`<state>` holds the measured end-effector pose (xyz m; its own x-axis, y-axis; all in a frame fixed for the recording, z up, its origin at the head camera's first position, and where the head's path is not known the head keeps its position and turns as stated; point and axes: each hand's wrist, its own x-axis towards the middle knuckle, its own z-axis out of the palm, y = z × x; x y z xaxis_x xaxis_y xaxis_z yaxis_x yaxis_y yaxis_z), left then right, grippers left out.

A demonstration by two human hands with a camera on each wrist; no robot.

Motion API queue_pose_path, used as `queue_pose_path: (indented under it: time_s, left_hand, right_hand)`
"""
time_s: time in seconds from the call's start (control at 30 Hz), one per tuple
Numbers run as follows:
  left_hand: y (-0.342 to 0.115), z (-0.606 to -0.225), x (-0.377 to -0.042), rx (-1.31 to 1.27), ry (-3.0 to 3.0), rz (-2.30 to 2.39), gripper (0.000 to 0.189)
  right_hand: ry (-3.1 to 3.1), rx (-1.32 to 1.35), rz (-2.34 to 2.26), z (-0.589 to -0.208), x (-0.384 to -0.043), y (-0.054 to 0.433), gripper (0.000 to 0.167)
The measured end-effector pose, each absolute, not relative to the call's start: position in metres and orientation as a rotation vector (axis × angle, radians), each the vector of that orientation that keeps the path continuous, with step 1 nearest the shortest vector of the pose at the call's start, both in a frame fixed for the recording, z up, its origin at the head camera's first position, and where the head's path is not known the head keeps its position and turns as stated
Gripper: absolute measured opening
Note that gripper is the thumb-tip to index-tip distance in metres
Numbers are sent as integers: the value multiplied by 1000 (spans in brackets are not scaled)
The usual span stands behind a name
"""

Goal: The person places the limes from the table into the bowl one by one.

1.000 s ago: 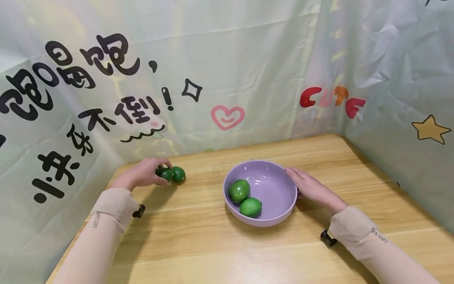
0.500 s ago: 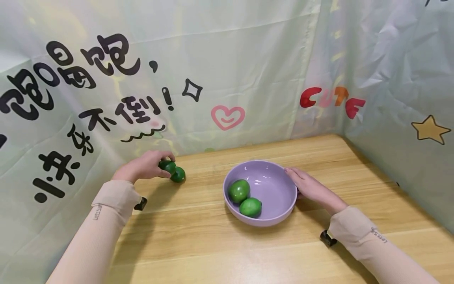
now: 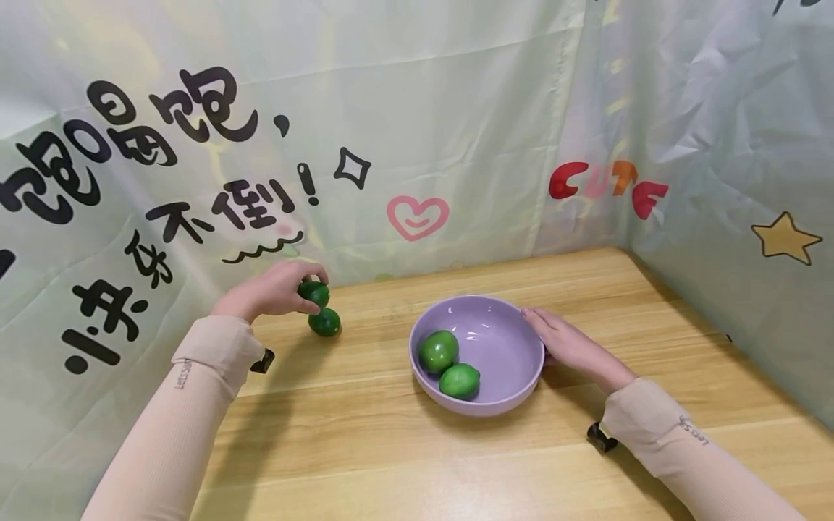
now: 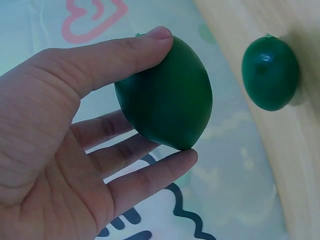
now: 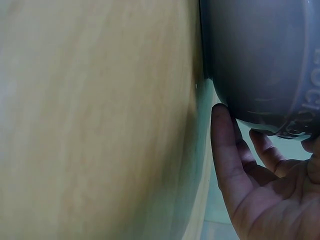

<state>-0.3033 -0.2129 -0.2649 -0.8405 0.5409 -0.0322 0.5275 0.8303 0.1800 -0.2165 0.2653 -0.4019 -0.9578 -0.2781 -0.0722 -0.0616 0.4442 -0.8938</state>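
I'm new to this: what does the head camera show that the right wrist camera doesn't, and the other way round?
Only the head view shows the left hand holding a lime, another lime on the table, two limes inside the purple bowl and a pink heart drawing behind.

Only the right wrist view shows lettering on the bowl's outer side, cut off by the picture's edge.

Both show the bowl, the table and the right hand touching the bowl.
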Motion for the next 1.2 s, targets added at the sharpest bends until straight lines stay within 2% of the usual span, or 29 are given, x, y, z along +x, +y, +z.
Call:
queue_pose_path:
  time_s: [0.57,1.2]
  left_hand:
    - [-185,-238,-304,869,2893,245,35]
    - [-149,-218,-309,854,2856,178,38]
  right_hand:
    - [2480,-305,-1536,-402,-215,266,62]
    - [2484,-304,-1536,-403,-215,266,63]
